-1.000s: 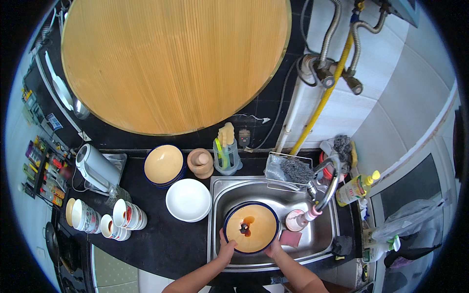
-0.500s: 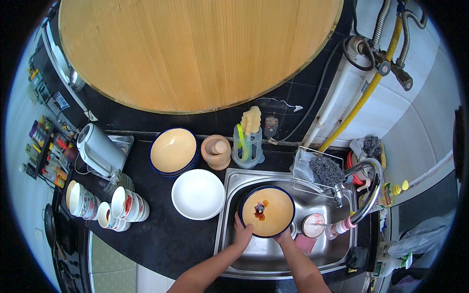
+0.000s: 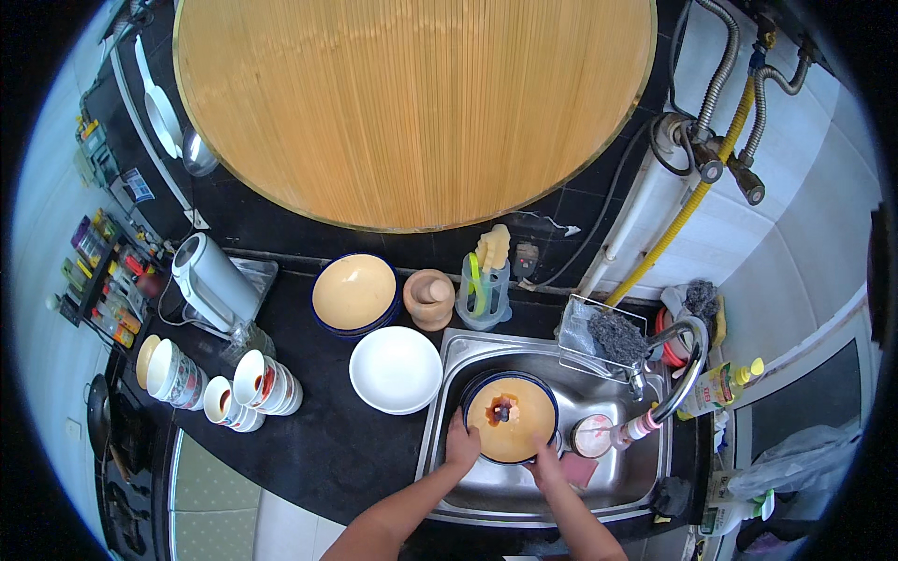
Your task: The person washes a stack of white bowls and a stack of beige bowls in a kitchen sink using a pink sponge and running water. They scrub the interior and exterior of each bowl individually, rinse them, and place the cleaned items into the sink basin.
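Note:
A yellow enamel bowl (image 3: 516,421) with a dark blue rim is in the left part of the steel sink (image 3: 613,481). Dark brown sauce and some bits lie at its bottom, and another dark rim shows around it. At its left edge, my left hand (image 3: 461,443) grips the rim with the thumb on top. My right hand (image 3: 544,462) holds the lower right rim. Right of the bowl, a small round container (image 3: 593,436) with pinkish liquid sits under the faucet (image 3: 687,374), from which a thin stream seems to run. A pink cloth (image 3: 578,469) lies below it.
Left of the sink stand white bowls (image 3: 396,370), blue-rimmed yellow bowls (image 3: 354,294), a wooden mortar (image 3: 429,304) and a utensil holder (image 3: 484,299). Farther left are stacked patterned cups (image 3: 268,383) and a kettle (image 3: 215,280). A wire rack (image 3: 603,338) with a scrubber overhangs the sink's back edge.
The yellow bowl has gone lower into the sink, still between both hands. My right hand's thumb now shows over the rim. The whole view has shifted slightly.

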`<state>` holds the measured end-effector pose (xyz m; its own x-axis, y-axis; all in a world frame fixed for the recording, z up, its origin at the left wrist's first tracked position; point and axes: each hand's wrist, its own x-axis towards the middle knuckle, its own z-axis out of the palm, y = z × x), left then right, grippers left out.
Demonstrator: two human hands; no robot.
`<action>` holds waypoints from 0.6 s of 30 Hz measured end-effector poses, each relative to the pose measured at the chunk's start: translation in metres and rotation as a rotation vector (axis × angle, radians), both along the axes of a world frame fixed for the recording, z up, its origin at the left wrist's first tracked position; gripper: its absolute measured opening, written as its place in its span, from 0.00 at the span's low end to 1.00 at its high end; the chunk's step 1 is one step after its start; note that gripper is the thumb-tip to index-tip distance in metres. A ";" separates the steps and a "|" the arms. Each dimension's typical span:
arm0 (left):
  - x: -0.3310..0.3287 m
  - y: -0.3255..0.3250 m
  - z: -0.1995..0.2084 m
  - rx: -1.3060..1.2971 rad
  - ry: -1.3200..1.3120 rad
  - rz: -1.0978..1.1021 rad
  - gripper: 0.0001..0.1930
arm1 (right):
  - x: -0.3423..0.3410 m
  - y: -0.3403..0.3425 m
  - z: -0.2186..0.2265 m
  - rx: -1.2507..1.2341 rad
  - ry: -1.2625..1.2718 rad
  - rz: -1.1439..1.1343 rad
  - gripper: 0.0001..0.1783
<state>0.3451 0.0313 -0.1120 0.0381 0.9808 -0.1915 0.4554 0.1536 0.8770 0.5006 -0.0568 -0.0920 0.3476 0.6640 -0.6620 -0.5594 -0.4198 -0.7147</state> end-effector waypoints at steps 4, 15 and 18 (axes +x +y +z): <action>-0.004 0.000 0.006 -0.030 -0.019 -0.017 0.28 | -0.008 0.009 -0.043 0.150 -0.326 -0.115 0.31; -0.034 -0.028 0.033 -0.047 -0.055 -0.163 0.33 | 0.001 0.024 -0.070 0.215 -0.407 -0.157 0.25; -0.051 -0.031 0.047 -0.057 -0.176 -0.151 0.21 | 0.005 0.011 -0.053 0.144 -0.381 -0.084 0.28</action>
